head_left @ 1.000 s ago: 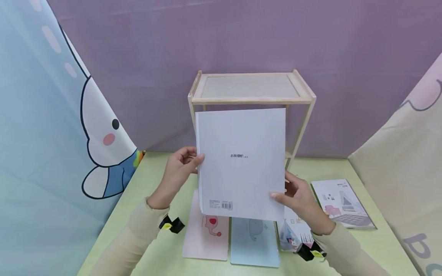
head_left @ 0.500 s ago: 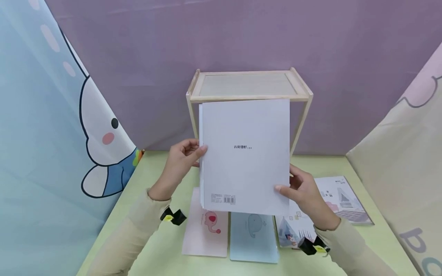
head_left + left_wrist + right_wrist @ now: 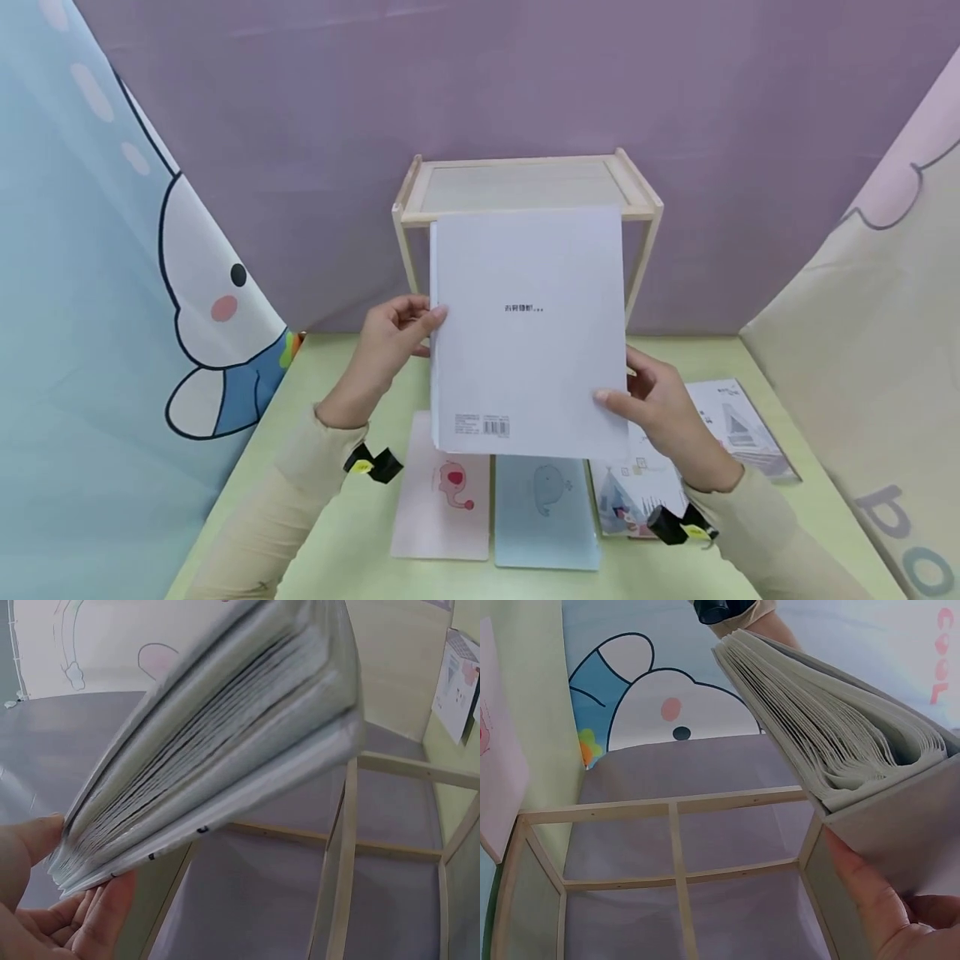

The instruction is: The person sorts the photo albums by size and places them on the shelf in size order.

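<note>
A thick white book [image 3: 525, 358] is held upright in both hands, its plain cover with small black print and a barcode facing me in the head view. My left hand [image 3: 384, 350] grips its left edge, thumb on the cover and fingers behind. Lower on the right edge, my right hand [image 3: 667, 417] pinches it the same way. The wrist views show its many pages [image 3: 202, 735] edge-on, fanned and slightly bowed in the right wrist view. Behind the book stands a light wooden rack [image 3: 517, 187], partly hidden by it.
On the green table [image 3: 330, 533] lie a pink notebook [image 3: 441, 529] with an elephant, a blue notebook [image 3: 546, 533] with a whale, and two white illustrated books [image 3: 618, 500], partly covered by the right hand. Purple cloth [image 3: 510, 75] hangs behind; printed curtains flank both sides.
Both hands have raised the book slightly and moved it farther toward the rack, so it overlaps the rack's top front edge. The grip looks the same, and the view has shifted a little.
</note>
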Available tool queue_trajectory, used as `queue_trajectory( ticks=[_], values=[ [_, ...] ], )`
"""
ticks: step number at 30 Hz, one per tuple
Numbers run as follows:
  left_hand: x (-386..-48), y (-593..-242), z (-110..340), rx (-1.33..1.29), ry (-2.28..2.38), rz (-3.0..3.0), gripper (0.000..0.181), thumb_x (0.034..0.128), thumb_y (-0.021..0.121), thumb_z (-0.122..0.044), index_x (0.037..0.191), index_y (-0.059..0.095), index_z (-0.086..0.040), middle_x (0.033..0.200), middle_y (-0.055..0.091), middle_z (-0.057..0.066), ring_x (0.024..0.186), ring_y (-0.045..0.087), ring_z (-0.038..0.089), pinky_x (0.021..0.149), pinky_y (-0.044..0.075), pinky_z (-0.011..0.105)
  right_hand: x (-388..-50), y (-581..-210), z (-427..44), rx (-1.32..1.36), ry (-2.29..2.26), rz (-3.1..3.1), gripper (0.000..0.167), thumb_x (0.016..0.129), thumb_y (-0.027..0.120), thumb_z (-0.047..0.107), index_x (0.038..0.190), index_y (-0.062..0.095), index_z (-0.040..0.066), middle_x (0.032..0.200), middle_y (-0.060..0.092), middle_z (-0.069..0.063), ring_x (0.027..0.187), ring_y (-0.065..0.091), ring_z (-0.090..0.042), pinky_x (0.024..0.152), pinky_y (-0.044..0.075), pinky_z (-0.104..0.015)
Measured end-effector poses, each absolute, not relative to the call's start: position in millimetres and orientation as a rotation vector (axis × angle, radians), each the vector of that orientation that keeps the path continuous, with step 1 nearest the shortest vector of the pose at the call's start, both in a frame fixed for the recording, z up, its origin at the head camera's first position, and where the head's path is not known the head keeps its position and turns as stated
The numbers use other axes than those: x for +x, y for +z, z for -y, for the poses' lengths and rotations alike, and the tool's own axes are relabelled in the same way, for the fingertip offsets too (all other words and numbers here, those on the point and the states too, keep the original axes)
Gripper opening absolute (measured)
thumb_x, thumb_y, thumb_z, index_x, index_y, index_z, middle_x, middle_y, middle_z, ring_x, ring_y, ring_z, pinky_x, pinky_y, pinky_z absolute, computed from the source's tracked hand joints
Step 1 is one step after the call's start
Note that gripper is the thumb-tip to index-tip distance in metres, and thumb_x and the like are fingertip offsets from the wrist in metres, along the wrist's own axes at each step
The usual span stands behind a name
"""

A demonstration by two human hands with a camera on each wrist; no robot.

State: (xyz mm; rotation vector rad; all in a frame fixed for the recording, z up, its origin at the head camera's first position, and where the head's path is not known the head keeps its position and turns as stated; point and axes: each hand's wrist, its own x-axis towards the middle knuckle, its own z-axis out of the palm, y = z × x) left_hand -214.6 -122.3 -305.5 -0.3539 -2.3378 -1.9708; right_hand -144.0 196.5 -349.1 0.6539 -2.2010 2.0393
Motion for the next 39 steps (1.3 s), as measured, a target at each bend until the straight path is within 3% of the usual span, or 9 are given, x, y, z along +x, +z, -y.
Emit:
queue_trajectory(
  ticks=[7,17,22,28,34,39],
  values=[
    [-221.3,-299.8,121.9,-0.323,-2.032,2.334,0.032,0.0901,0.064,-0.018,0.110,0.059,0.007,0.082,0.058,0.001,0.069,0.058,0.010,0.058,0.055,0.026,-147.4,-338.7,-196.4,0.591,2.035,2.252,0.043,0.085,0.063,-0.003,0.126,0.054,0.001,0.103,0.067,0.000,0.079,0.067,-0.017,0.061,0.057,-0.037],
    [-226.6,-287.1,119.8,-0.275,-2.111,2.269,0.027,0.0890,0.065,-0.018,0.104,0.060,0.004,0.078,0.060,-0.002,0.067,0.059,0.009,0.054,0.052,0.023,-155.5,-322.8,-195.2,0.625,2.137,2.170,0.042,0.084,0.060,-0.007,0.118,0.060,0.017,0.101,0.065,-0.001,0.078,0.065,-0.014,0.062,0.057,-0.031],
    [-227.2,-284.7,121.6,-0.265,-2.142,2.255,0.023,0.0890,0.065,-0.018,0.102,0.061,0.001,0.079,0.062,-0.003,0.069,0.060,0.010,0.055,0.053,0.024,-159.8,-317.3,-195.3,0.615,2.197,2.173,0.040,0.085,0.059,-0.005,0.121,0.058,0.013,0.101,0.066,-0.002,0.078,0.066,-0.015,0.064,0.057,-0.031],
    [-228.7,-280.7,121.6,-0.256,-2.181,2.230,0.022,0.0886,0.066,-0.019,0.101,0.062,-0.002,0.080,0.062,-0.003,0.070,0.059,0.010,0.057,0.053,0.024,-163.5,-312.4,-196.5,0.614,2.209,2.172,0.038,0.086,0.058,-0.005,0.118,0.059,0.017,0.100,0.064,-0.002,0.076,0.066,-0.013,0.064,0.056,-0.028],
    [-233.4,-275.9,121.1,-0.248,-2.199,2.231,0.023,0.0879,0.067,-0.021,0.102,0.062,-0.003,0.083,0.061,-0.002,0.072,0.055,0.012,0.059,0.053,0.025,-166.8,-306.0,-197.6,0.647,2.244,2.146,0.036,0.087,0.056,-0.005,0.121,0.056,0.008,0.099,0.066,-0.003,0.078,0.066,-0.014,0.065,0.056,-0.028],
    [-236.7,-271.8,118.9,-0.226,-2.238,2.230,0.021,0.0881,0.067,-0.023,0.101,0.062,-0.006,0.085,0.062,-0.002,0.072,0.055,0.012,0.061,0.052,0.026,-169.2,-298.7,-200.5,0.622,2.259,2.177,0.035,0.088,0.056,-0.003,0.121,0.056,0.011,0.100,0.066,-0.003,0.081,0.066,-0.014,0.066,0.056,-0.028]
  ],
)
